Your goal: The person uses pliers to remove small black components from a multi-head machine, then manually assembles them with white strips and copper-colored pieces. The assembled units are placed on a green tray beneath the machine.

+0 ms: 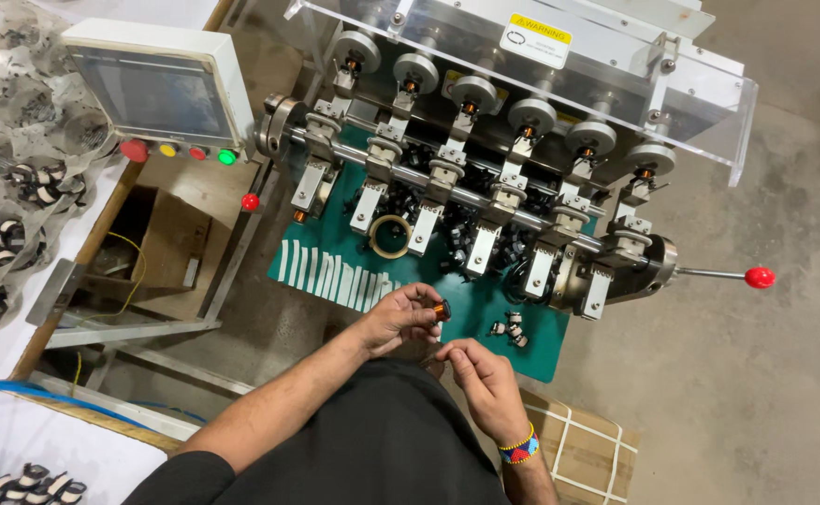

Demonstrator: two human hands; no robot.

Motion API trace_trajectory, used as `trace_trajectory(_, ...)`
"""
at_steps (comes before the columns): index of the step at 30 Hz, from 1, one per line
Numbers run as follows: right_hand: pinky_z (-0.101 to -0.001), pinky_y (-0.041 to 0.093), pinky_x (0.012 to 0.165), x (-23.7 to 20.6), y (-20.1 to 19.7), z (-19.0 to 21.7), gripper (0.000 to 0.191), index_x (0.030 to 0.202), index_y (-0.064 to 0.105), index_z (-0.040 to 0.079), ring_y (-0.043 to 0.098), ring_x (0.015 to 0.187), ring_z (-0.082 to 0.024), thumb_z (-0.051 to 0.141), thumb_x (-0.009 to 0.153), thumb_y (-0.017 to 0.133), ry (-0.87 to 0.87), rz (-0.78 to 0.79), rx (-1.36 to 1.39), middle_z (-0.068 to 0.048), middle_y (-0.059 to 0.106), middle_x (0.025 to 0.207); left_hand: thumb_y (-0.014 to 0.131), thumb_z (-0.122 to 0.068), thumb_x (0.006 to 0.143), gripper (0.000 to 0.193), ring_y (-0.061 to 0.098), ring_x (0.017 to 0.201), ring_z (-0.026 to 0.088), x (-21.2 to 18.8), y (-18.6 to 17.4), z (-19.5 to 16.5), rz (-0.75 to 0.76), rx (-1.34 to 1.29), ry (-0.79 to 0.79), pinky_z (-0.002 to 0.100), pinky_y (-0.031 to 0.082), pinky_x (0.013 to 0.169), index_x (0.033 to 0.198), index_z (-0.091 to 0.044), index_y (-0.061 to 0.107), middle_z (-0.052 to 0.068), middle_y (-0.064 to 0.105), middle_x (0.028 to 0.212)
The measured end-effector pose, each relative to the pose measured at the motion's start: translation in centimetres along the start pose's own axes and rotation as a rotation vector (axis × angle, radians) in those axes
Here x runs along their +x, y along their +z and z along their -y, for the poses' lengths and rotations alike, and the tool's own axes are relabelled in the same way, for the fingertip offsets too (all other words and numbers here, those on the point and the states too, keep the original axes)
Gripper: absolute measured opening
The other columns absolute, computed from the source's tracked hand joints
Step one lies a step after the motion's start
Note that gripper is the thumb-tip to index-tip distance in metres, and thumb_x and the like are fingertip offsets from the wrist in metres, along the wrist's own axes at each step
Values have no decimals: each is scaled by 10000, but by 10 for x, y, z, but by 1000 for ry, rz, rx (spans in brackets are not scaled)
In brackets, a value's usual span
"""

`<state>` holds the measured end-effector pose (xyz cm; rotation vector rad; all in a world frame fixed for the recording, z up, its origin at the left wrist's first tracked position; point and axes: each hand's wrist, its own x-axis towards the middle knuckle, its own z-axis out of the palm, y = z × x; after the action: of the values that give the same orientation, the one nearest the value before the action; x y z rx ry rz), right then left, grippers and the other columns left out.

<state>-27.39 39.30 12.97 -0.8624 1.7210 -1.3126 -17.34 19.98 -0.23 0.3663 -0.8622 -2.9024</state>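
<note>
- Left hand (400, 316) pinches one small copper-wound bobbin (442, 310) above the green mat (485, 309).
- Right hand (485, 374) – fingertips pinched shut just below the bobbin; holding what, cannot tell.
- Six round grey metal spindles (474, 92) in a row.

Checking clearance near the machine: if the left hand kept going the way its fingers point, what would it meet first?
Probably the right hand: the left hand, pinching a small copper-wound coil, points right and slightly down toward it. Depth unclear.
</note>
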Motion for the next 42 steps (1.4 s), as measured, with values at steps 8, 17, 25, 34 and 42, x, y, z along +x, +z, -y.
trace_trajectory(8,-239,413,521,-14,-24,-10,216,997,740,35,479,581,-52,171,1016,573,62,-96,-88,30,654,703,653,-123,1009,254,706,965,190,23,21,15,-71,-216,12,356,597,795,1248,-113,569,109,690,1213)
trace_trajectory(17,-257,463,566,-12,-24,5,211,1000,734,19,565,615,-61,162,1024,582,-11,-165,-143,-29,678,689,714,-115,919,466,745,885,184,27,13,-9,-184,468,109,322,626,732,1348,-3,570,100,713,1140)
trace_trajectory(25,-271,453,559,-11,9,18,216,1000,740,26,553,583,-92,163,1025,575,29,-216,-135,-55,634,632,690,-171,934,436,726,820,166,-1,-29,-62,-115,190,-67,307,608,733,1334,-17,612,139,744,1146)
trace_trajectory(34,-290,504,584,1,59,32,165,1002,734,42,635,593,-154,149,1010,609,-16,-243,-272,-103,668,677,748,-144,891,443,740,779,172,-18,-24,-81,-114,1045,-42,312,614,705,1319,-57,676,147,785,944)
trace_trajectory(42,-282,516,574,43,50,24,162,1005,724,44,650,586,-145,162,992,614,-85,-498,-402,-109,705,741,734,-116,845,632,739,826,139,-56,28,-93,348,1310,33,295,618,760,1427,-84,489,93,778,1097)
